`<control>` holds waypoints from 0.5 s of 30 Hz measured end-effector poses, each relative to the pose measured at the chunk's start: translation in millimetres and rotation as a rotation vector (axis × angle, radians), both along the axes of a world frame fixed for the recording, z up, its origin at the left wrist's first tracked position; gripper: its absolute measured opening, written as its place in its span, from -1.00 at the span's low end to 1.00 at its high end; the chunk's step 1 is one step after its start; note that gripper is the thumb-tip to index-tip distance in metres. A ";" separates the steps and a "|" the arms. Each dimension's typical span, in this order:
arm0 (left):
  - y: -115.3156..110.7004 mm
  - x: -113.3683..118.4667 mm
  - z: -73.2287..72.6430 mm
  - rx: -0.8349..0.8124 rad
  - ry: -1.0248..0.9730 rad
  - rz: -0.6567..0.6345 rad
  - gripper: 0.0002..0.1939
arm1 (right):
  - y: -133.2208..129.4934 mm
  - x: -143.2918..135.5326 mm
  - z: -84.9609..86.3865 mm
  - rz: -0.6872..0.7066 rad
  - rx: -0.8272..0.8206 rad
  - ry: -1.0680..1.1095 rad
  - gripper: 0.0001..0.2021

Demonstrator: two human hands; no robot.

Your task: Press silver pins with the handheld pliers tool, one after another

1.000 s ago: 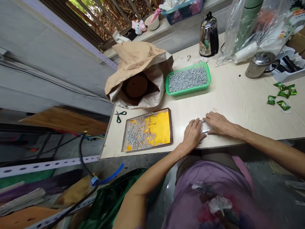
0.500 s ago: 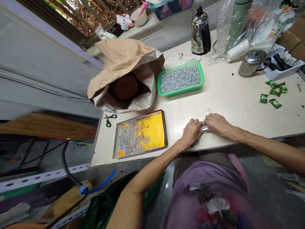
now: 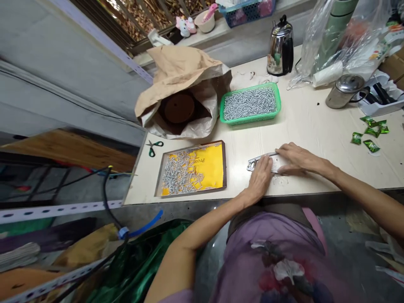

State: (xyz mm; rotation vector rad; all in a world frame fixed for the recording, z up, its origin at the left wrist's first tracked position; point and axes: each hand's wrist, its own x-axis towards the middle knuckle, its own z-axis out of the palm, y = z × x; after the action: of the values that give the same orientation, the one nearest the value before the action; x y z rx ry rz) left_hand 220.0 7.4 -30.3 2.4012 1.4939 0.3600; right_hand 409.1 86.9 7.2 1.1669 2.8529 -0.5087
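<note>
On the table near its front edge lies a flat silvery metal plate (image 3: 253,163) with cut-outs at its left end. My left hand (image 3: 260,176) rests across the plate's middle, fingers together and bent over it; its thumb is hidden. At the right end, my right hand (image 3: 298,159) grips the plate with fingers on the far edge and thumb on the near edge. Small pale crumbs lie just below it. To the left, a shallow tray (image 3: 224,168) with a yellow lining holds many small metal pins (image 3: 179,172). A green basket (image 3: 250,121) behind is full of similar pins (image 3: 249,103).
A large brown paper bag (image 3: 186,63) gapes at the back left. Green-handled scissors (image 3: 154,148) lie beside the tray. Along the back and right stand a steel kettle (image 3: 280,48), a lidded steel cup (image 3: 344,92) and green-wrapped sweets (image 3: 372,145).
My hands have moved apart, the right one shifting rightward along the plate. More of the plate shows between and left of them. The whole view has shifted slightly.
</note>
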 end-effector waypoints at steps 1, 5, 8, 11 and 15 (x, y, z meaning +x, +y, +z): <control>-7.6 3.0 -5.0 0.014 -0.026 -0.022 -0.55 | 4.9 1.9 -0.1 0.004 -0.015 0.007 -0.50; -29.7 16.8 -16.1 0.011 -0.060 -0.111 -0.45 | 19.2 -3.4 -4.3 -0.037 0.082 0.002 -0.72; -33.3 21.5 -15.3 -0.015 -0.072 -0.120 -0.42 | 30.5 -16.2 -7.2 -0.061 0.173 -0.005 -0.79; -30.7 21.6 -11.4 -0.038 -0.103 -0.109 -0.39 | 37.4 -32.3 -2.5 -0.129 0.256 -0.029 -0.80; -27.5 23.9 -4.4 -0.073 -0.169 -0.098 -0.38 | 18.2 -65.6 12.2 0.077 0.222 -0.061 -0.82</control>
State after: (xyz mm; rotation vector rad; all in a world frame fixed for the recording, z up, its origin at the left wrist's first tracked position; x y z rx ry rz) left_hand 243.9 -20.1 -34.7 2.3139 1.2896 0.4647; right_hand 343.5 105.0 19.4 1.0717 2.9463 -0.1538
